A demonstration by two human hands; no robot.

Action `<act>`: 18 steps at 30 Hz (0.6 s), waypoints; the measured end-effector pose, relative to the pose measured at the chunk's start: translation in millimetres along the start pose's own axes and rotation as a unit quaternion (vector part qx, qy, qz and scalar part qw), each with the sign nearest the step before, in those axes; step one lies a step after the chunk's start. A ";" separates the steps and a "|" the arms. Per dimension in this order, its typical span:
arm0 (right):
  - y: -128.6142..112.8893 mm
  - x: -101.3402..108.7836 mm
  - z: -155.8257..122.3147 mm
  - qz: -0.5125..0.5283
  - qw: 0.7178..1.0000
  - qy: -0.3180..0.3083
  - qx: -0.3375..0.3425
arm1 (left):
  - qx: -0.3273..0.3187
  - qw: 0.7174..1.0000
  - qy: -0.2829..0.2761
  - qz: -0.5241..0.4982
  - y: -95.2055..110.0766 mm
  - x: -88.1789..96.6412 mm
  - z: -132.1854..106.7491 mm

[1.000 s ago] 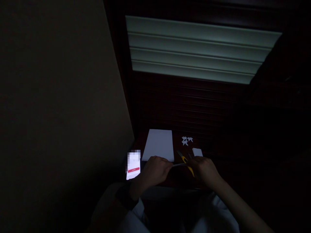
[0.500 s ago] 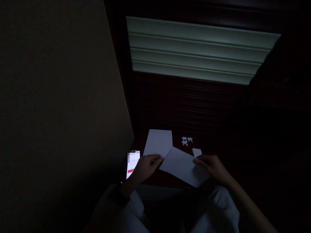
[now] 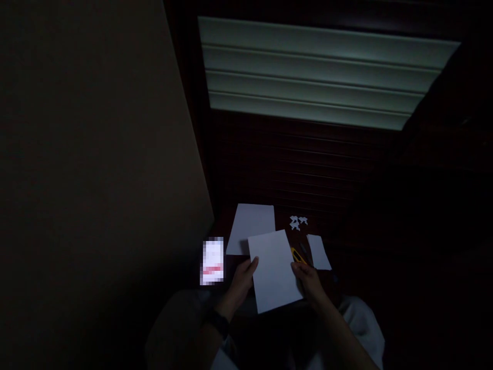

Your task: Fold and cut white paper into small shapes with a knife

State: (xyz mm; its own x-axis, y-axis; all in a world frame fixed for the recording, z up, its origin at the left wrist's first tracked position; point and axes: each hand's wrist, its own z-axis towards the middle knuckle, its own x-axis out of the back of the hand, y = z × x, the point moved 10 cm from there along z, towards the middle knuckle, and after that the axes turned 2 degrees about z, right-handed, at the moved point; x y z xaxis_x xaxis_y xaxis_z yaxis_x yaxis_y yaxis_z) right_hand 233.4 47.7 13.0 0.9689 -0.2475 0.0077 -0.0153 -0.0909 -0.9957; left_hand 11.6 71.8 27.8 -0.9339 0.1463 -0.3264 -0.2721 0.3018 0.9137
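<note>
A white sheet of paper (image 3: 274,270) lies flat on the dark table in front of me, its long side running away from me. My left hand (image 3: 242,282) rests at its left edge with the thumb on the paper. My right hand (image 3: 308,280) touches its right edge with the fingers curled. Yellow-handled scissors (image 3: 297,254) lie just beyond my right hand, partly under the sheet's edge. The room is very dark.
A stack of white paper (image 3: 251,226) lies behind the sheet. Small white cut-out pieces (image 3: 297,222) sit at the back right, and a small white slip (image 3: 319,252) to the right. A lit phone (image 3: 212,261) lies at the left. A wall stands close on the left.
The sheet went from held edge-on between both hands, to spread at an angle, to lying flat and turned lengthwise. Both hands came nearer to me. The scissors show again.
</note>
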 end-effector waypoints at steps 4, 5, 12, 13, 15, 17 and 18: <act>3.7 -11.3 -2.3 -0.027 0.999 -0.031 -0.006 | -0.007 0.999 0.045 -0.019 -4.3 15.8 7.6; 2.9 -13.3 -2.7 -0.030 0.999 -0.039 -0.008 | -0.003 0.999 0.050 -0.020 -5.8 18.4 8.1; 11.9 -23.7 -4.5 -0.094 0.992 -0.080 -0.035 | 0.014 0.998 0.045 -0.039 -17.4 28.5 9.8; 13.5 -24.3 -4.8 -0.088 0.992 -0.082 -0.035 | 0.013 0.998 0.044 -0.039 -19.5 30.1 10.6; 15.0 -22.3 -5.0 -0.075 0.994 -0.073 -0.030 | 0.003 0.999 0.041 -0.027 -22.5 32.9 12.2; 15.4 -19.1 -4.9 -0.065 0.996 -0.062 -0.027 | -0.009 0.999 0.041 -0.003 -24.0 35.3 13.4; 15.6 -17.4 -4.8 -0.061 0.996 -0.057 -0.028 | -0.014 0.999 0.043 0.011 -24.4 36.3 14.0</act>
State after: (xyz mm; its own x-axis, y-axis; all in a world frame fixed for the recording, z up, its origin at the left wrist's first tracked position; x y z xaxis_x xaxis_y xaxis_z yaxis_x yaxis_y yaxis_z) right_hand 215.2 46.0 -2.2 0.9861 -0.1201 0.1147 0.0936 -0.1686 -0.9812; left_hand -12.4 82.9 -9.7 -0.9557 0.0713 -0.2857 -0.2569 0.2723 0.9273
